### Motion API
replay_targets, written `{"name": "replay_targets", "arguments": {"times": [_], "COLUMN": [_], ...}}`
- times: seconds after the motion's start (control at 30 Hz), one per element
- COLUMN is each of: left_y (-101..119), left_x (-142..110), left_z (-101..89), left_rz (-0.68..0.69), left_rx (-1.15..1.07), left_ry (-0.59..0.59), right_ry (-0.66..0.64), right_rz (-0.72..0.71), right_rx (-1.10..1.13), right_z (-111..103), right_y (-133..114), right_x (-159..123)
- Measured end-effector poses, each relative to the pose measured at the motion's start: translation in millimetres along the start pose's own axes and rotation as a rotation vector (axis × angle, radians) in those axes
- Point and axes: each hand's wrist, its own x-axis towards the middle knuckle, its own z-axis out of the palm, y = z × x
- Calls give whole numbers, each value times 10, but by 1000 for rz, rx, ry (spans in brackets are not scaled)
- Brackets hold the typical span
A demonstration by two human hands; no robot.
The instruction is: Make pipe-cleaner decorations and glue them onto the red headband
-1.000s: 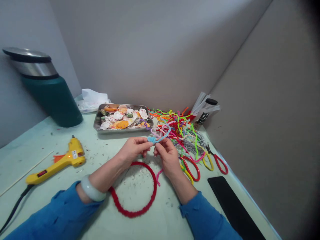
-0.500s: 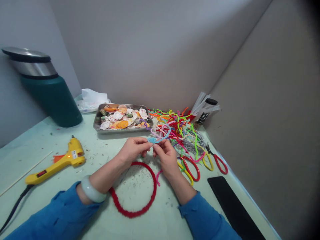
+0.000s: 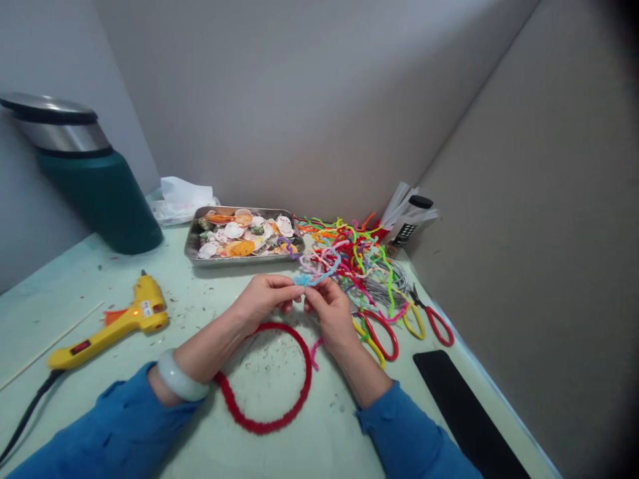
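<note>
A light blue pipe cleaner (image 3: 302,280) is pinched between my two hands, bunched into a small clump at one end while its loose end curves up to the right. My left hand (image 3: 272,296) grips the clump from the left, thumb and fingers closed. From the other side, the thumb and fingers of my right hand (image 3: 329,309) are closed on the same pipe cleaner. Below my hands a red fuzzy ring (image 3: 269,427) lies on the table, its left edge partly covered by my left forearm. A tangled pile of coloured pipe cleaners (image 3: 359,256) sits just behind my right hand.
Behind my hands is a metal tray (image 3: 239,263) of shells. At the left are a yellow glue gun (image 3: 120,326), a thin stick (image 3: 54,342) and a green bottle (image 3: 107,199). Scissors (image 3: 439,326) and a black flat strip (image 3: 464,406) lie at the right, near the table edge.
Hardly anything differs. My hands stay on the light blue pipe cleaner with only a slight shift of the fingers, and the whole view has moved a little.
</note>
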Motion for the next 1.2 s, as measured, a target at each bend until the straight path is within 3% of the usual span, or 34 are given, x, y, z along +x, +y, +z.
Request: {"name": "replay_targets", "arguments": {"times": [0.33, 0.43, 0.6, 0.77, 1.2], "left_y": [-38, -45, -38, -23, 15], "left_x": [13, 28, 31, 22, -24], "left_z": [16, 6, 3, 23, 103], "left_rz": [-32, -4, 44, 57, 53], "left_rx": [-140, -99, 49, 88, 82], "left_ry": [84, 142, 180, 166, 130], "right_ry": [-20, 21, 75, 106, 136], "right_rz": [-68, -220, -635, -744, -579], "right_rx": [-168, -403, -842, -1162, -739], "right_z": [-34, -58, -117, -191, -98], "right_y": [28, 11, -72, -113, -109], "right_x": [6, -31, -63, -9, -33]}}
